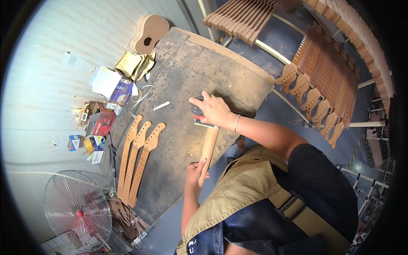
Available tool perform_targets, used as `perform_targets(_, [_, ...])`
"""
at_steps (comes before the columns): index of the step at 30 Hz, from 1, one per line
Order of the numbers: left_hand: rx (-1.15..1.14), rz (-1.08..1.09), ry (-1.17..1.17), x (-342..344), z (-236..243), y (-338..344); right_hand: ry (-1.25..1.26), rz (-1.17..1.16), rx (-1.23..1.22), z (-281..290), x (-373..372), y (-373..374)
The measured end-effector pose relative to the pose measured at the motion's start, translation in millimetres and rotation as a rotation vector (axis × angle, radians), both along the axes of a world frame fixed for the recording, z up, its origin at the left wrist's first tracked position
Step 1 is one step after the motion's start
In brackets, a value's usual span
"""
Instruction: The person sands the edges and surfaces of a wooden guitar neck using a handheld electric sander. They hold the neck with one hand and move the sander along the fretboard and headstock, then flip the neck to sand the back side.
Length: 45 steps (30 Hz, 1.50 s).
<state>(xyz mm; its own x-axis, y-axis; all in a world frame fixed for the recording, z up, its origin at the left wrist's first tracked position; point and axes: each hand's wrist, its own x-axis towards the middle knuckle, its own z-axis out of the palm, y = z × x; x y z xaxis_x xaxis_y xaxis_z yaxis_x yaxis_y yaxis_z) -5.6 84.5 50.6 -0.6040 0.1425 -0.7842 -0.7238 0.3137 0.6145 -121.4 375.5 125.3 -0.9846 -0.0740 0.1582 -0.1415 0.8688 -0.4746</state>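
Near the table's front edge lies a pale wooden guitar neck (209, 143), its rounded back facing up. My left hand (196, 171) is closed around its near end, with the thumb along the wood. Over the far end, my right hand (213, 109) grips a black and red power sander (198, 111), whose flat base rests on or just over the neck. The neck's far end is hidden under the sander and hand. To the left, three finished-looking guitar necks with fretted fingerboards (141, 168) lie side by side on the workbench (174, 85).
A small guitar body (149, 34) leans at the bench's far end. Boxes (104, 121) and sandpaper sheets (135, 66) line the wall side. A wire-caged fan (78, 212) stands at lower left. Racks of guitar necks (325, 80) stand to the right. A white strip (161, 106) lies mid-bench.
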Motion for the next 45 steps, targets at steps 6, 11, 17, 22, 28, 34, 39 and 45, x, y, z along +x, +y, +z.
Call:
perform_targets(6, [0.017,-0.024,0.016,-0.5,-1.5,1.7,0.101,-0.169,0.052,-6.1,-23.2,48.9])
perform_targets(11, [0.020,-0.029,0.010,-2.0,-1.3,-2.9,-0.032,-0.075,-0.036,4.6,26.3,20.9])
perform_targets(17, [0.022,-0.004,-0.004,-2.3,4.6,3.8,0.063,-0.185,-0.004,-3.7,-1.9,44.7])
perform_targets(22, [0.008,-0.016,0.006,-1.8,-4.0,-4.6,0.079,-0.152,-0.055,-5.1,14.4,31.2])
perform_targets(28, [0.060,-0.065,0.025,-1.4,-9.8,-6.6,0.127,-0.112,-0.025,-15.7,24.8,30.8])
perform_targets(34, [0.030,-0.086,0.020,-2.0,-0.9,1.1,0.165,-0.211,-0.041,-8.2,7.5,54.4])
perform_targets(39, [0.110,-0.149,0.086,31.3,-18.6,-12.8,0.188,0.023,-0.080,-7.4,100.8,-29.1])
perform_targets(45, [0.188,-0.038,0.062,115.6,-29.2,-29.7,0.008,0.285,-0.178,-3.0,200.0,-75.8])
